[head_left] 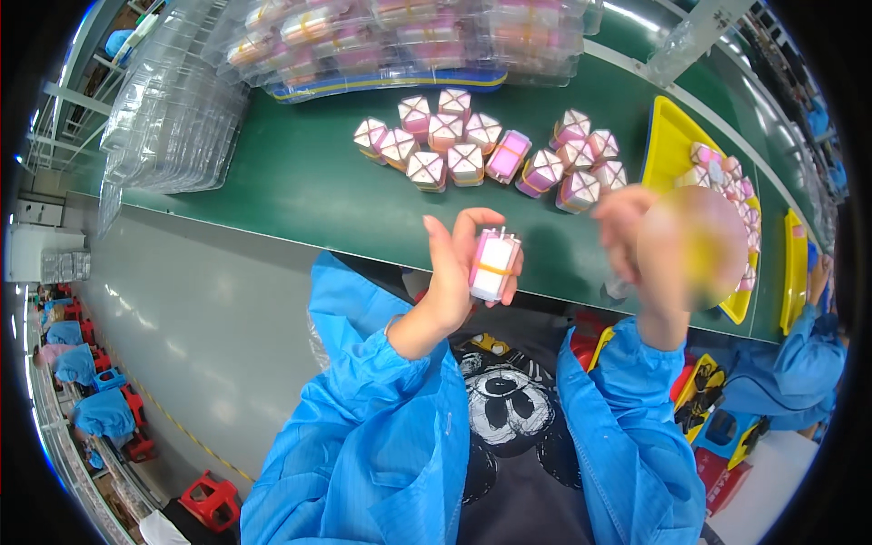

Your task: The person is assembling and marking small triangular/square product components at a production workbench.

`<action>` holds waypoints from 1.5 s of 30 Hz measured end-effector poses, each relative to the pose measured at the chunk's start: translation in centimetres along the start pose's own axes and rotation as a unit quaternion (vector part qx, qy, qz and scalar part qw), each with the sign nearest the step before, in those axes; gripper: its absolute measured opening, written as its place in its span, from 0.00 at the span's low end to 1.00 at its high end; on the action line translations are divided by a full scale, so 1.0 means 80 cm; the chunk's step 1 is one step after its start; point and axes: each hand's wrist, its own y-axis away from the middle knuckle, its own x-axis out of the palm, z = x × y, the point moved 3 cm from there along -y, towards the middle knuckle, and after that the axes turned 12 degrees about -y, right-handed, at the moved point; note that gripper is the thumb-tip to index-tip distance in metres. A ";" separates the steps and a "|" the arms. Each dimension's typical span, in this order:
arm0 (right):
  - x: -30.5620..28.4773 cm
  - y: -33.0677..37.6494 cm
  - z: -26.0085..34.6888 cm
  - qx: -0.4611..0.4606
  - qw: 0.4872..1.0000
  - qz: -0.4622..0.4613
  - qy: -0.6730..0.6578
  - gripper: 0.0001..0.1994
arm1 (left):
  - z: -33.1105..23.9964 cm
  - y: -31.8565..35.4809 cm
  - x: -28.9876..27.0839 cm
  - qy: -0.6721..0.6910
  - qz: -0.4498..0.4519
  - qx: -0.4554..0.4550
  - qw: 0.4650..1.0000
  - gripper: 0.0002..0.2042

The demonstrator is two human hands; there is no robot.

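Near the table's front edge, my left hand point(445, 282) is closed around a small pink-and-white block bundle point(491, 269). An orange rubber band circles its middle, and small metal-looking tips stick out of its top. To the right, my right hand point(647, 238) hovers at the near side of a yellow bin point(668, 136). Motion smears its fingers, and a round blurred patch covers part of that area, so I cannot see whether it holds anything. Several similar banded bundles point(447, 132) stand on the green table point(272, 195) beyond my hands, one pink bundle point(509, 155) lying tilted among them.
Clear plastic trays filled with bundles point(400, 36) are stacked at the back. A tall stack of clear trays point(173, 127) stands at the left. More bundles point(747, 218) sit in the yellow bin. Another person's blue sleeve point(804, 350) shows at far right, beside a second yellow bin point(795, 272).
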 end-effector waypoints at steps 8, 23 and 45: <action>0.064 -0.023 -0.041 0.195 0.967 0.113 0.115 0.15 | -0.026 0.007 0.006 -0.104 -0.014 -0.105 0.989 0.52; -0.044 0.037 0.001 -0.036 0.952 0.053 0.300 0.22 | -0.076 -0.040 0.014 -0.684 -0.135 0.370 0.614 0.24; 0.049 -0.020 0.007 -0.288 0.944 0.062 -0.147 0.16 | -0.013 -0.030 0.009 -0.433 -0.065 0.207 0.875 0.23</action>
